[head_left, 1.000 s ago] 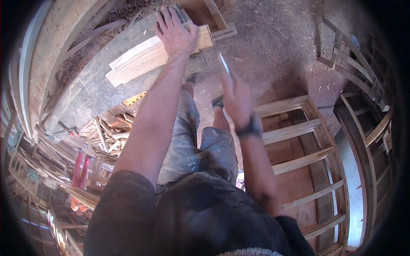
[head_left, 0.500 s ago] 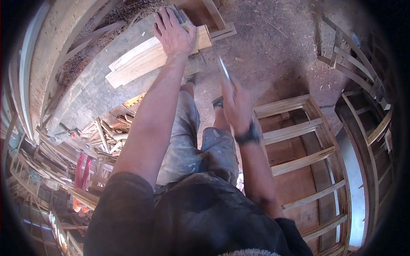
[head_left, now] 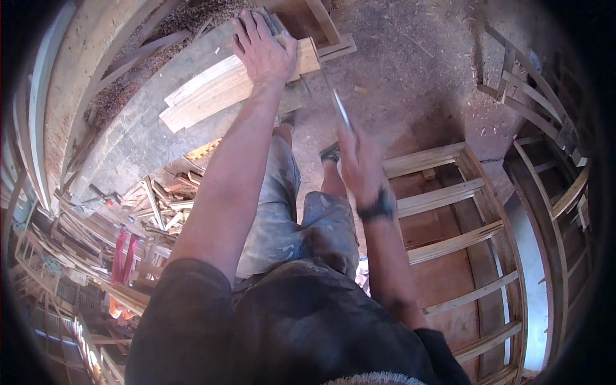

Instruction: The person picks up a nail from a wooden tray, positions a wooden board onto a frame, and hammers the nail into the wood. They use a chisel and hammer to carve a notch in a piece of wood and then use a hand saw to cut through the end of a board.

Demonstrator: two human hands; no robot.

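Note:
My left hand [head_left: 266, 56] lies flat with its fingers stretched across a pale wooden board [head_left: 208, 106], pressing it onto a worn grey bench [head_left: 138, 131]. A second pale strip [head_left: 205, 78] lies along the board's far side. Closed in a blurred fist, my right hand [head_left: 364, 168] grips a handsaw. The thin saw blade [head_left: 341, 110], seen almost edge-on, reaches up beside the board's right end. The saw's handle is hidden by my fingers.
Slatted wooden frames [head_left: 449, 192] stand close by my right arm. Offcuts [head_left: 157, 202] are heaped under the bench at left. Long curved timbers [head_left: 83, 96] run along the left. Wood chips lie on the dusty floor [head_left: 410, 70].
My right hand and the saw have shifted slightly right and toward me. The left hand stays on the board, which has barely moved.

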